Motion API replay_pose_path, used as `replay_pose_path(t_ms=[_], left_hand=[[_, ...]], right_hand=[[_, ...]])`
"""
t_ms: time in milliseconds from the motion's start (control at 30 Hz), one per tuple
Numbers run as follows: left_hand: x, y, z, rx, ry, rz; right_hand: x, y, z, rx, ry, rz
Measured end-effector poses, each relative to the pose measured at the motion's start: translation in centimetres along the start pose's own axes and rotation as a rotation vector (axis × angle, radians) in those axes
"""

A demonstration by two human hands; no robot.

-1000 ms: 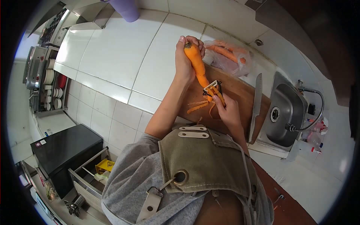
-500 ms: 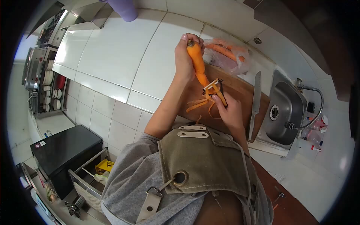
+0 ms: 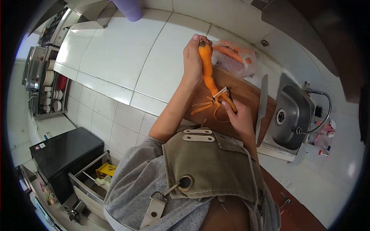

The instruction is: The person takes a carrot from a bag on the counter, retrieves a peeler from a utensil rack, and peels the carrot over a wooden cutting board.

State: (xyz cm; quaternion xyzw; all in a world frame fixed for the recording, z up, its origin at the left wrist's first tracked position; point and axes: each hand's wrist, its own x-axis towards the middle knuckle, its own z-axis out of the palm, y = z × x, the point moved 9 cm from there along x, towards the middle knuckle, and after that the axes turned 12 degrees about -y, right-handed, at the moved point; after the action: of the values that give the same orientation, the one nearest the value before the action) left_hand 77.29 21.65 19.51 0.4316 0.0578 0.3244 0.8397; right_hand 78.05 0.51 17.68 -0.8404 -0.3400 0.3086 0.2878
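Note:
My left hand (image 3: 194,57) is wrapped round the thick upper end of an orange carrot (image 3: 208,71), which slants down over the wooden cutting board (image 3: 246,91). A peeler (image 3: 221,92) with a pale blade head lies across the carrot's thin end. Closed round the peeler's handle is my right hand (image 3: 241,117), thumb on top. Orange strips of carrot peel (image 3: 202,107) lie on the board and hang near the peeler. The fingers of my left hand behind the carrot are partly hidden.
A clear plastic bag (image 3: 239,63) with more carrots lies behind the board. A large knife (image 3: 263,102) rests along the board's right side, beside the steel sink (image 3: 295,115) with its hose tap (image 3: 327,109). A purple container (image 3: 129,9) stands at the back.
The carrot and my left hand have shifted slightly right. My right hand and the peeler have moved a little down and right, toward the carrot's tip.

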Motion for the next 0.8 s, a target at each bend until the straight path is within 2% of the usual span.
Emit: replay_pose_path(t_ms=[233,300,433,633,667,733,800], left_hand=[[0.0,0.5,0.1,0.035,-0.001,0.026],[-0.1,0.9,-0.1,0.063,0.022,0.013],[0.1,1.0,-1.0,-0.005,0.075,0.047],[0.2,1.3,-1.3,-0.070,0.064,0.050],[0.2,1.1,-1.2,-0.071,0.058,0.048],[0.1,0.4,-0.8,-0.164,0.009,0.029],[0.0,0.4,-0.6,-0.167,-0.018,0.024]], right_hand=[[1.1,-1.8,0.6,-0.149,0.069,-0.004],[0.7,-0.9,1.1,-0.163,-0.009,0.118],[-0.8,2.8,1.5,-0.224,0.010,0.168],[-1.9,4.1,0.6,0.129,-0.027,0.117],[-1.6,3.9,0.3,0.131,-0.021,0.118],[-0.9,2.4,-0.7,0.237,0.044,-0.021],[-0.1,1.5,-1.1,0.199,0.030,-0.027]])
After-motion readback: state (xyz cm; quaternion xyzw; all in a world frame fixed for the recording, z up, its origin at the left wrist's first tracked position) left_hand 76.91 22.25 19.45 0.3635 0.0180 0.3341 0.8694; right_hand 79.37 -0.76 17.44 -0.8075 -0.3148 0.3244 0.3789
